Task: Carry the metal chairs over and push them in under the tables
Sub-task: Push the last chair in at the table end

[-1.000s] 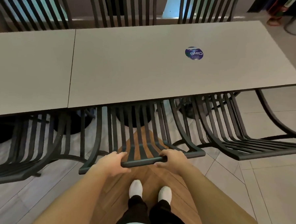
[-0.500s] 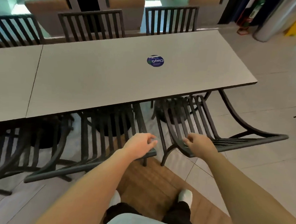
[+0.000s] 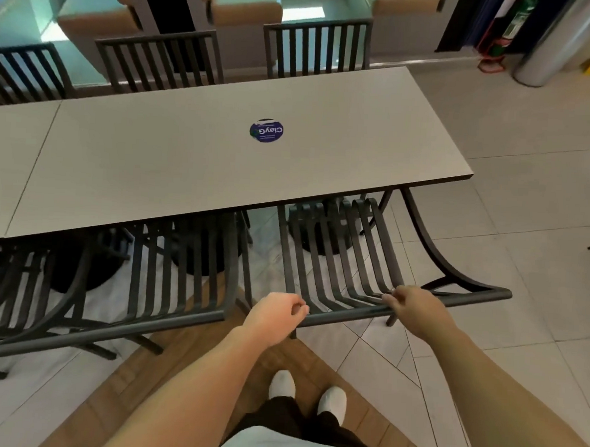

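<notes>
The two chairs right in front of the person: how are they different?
The right chair has both hands on its top rail, left hand and right hand; the middle chair is untouched. The right chair sits near the table's end, the middle chair further along. Both are dark slatted metal, seats tucked under.

Dark grey slatted metal chairs (image 3: 336, 259), pale grey table (image 3: 187, 170) with a round blue sticker (image 3: 266, 130), white shoes (image 3: 332, 401), possibly black trousers (image 3: 296, 425).

black slatted chair (image 3: 339, 260), tucked under grey table (image 3: 187, 170)
</notes>
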`<state>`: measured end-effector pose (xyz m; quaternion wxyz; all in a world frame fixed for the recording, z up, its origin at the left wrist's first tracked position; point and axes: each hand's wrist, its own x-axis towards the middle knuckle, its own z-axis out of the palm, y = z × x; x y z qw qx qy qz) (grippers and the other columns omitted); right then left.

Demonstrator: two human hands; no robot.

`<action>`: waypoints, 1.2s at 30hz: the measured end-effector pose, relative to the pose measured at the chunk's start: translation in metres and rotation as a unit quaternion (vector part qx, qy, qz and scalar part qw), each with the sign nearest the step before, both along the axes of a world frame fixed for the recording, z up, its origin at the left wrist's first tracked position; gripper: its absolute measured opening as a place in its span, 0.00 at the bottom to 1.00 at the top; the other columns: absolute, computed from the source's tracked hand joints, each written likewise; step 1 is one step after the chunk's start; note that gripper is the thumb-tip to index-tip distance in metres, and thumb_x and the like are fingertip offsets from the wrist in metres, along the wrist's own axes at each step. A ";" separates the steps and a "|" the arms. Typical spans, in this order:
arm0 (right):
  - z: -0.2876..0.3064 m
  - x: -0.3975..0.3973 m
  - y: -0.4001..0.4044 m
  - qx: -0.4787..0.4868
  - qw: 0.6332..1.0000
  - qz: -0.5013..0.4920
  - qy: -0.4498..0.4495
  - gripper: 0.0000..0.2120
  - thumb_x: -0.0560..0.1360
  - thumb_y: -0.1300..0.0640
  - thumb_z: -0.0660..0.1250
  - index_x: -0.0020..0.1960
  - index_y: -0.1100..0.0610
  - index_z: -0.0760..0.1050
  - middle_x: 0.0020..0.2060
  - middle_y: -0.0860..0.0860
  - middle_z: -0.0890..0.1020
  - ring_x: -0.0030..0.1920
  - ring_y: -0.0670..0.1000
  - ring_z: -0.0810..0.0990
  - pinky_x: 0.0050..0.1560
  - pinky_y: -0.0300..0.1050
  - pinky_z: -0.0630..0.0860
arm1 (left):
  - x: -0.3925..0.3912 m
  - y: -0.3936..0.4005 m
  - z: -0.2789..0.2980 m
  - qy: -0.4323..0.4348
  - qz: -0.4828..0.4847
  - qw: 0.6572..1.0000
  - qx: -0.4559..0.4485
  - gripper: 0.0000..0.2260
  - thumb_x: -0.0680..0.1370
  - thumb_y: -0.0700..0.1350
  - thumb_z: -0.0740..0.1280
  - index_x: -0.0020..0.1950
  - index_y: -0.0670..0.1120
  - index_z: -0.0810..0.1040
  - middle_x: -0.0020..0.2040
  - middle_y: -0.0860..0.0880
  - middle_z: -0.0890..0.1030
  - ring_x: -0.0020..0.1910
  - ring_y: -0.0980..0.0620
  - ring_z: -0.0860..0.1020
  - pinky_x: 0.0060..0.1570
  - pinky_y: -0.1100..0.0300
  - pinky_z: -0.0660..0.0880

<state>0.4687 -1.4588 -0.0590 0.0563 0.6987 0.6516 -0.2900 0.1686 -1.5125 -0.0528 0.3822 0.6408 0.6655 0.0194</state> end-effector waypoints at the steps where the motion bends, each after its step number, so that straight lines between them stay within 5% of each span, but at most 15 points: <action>1: 0.001 0.006 0.001 0.004 1.000 0.001 -0.004 0.15 0.83 0.41 0.63 0.48 0.51 0.79 0.39 0.47 0.80 0.40 0.47 0.78 0.35 0.42 0.68 | 0.005 0.004 -0.001 0.000 -0.007 1.000 0.002 0.15 0.85 0.55 0.62 0.68 0.52 0.80 0.57 0.53 0.84 0.53 0.55 0.81 0.57 0.55 0.80; 13: -0.030 0.058 0.021 -0.032 0.997 0.075 -0.011 0.31 0.68 0.21 0.61 0.51 0.48 0.76 0.45 0.44 0.76 0.45 0.44 0.75 0.46 0.44 0.77 | 0.062 0.024 -0.020 0.000 -0.085 0.995 -0.055 0.21 0.82 0.56 0.67 0.74 0.54 0.74 0.64 0.53 0.80 0.61 0.55 0.79 0.63 0.58 0.77; 18: -0.040 0.085 0.045 -0.083 0.984 0.156 -0.018 0.29 0.71 0.24 0.64 0.53 0.48 0.76 0.45 0.45 0.76 0.44 0.44 0.77 0.48 0.44 0.79 | 0.096 0.021 -0.041 0.027 -0.042 0.997 -0.060 0.24 0.82 0.56 0.67 0.77 0.55 0.70 0.65 0.54 0.79 0.61 0.55 0.77 0.65 0.56 0.75; 25: -0.051 0.129 0.071 -0.113 0.959 0.258 -0.019 0.27 0.74 0.29 0.67 0.64 0.45 0.74 0.53 0.45 0.78 0.52 0.46 0.76 0.50 0.43 0.75 | 0.140 0.027 -0.063 0.195 -0.001 0.979 -0.054 0.19 0.84 0.53 0.64 0.76 0.61 0.70 0.67 0.54 0.78 0.64 0.49 0.77 0.67 0.49 0.69; 32: -0.064 0.141 0.072 -0.035 0.948 0.316 -0.020 0.21 0.78 0.31 0.61 0.66 0.39 0.75 0.56 0.41 0.81 0.55 0.45 0.78 0.55 0.44 0.77 | 0.163 0.040 -0.070 0.241 -0.003 0.963 -0.119 0.26 0.83 0.37 0.61 0.76 0.61 0.69 0.66 0.50 0.78 0.66 0.44 0.75 0.69 0.46 0.66; 36: -0.065 0.154 0.071 -0.001 0.949 0.316 -0.012 0.20 0.80 0.34 0.61 0.68 0.39 0.74 0.57 0.40 0.82 0.56 0.44 0.79 0.56 0.43 0.77 | 0.179 0.043 -0.078 0.256 -0.001 0.960 -0.110 0.24 0.81 0.36 0.65 0.73 0.58 0.71 0.66 0.50 0.78 0.67 0.43 0.75 0.71 0.43 0.64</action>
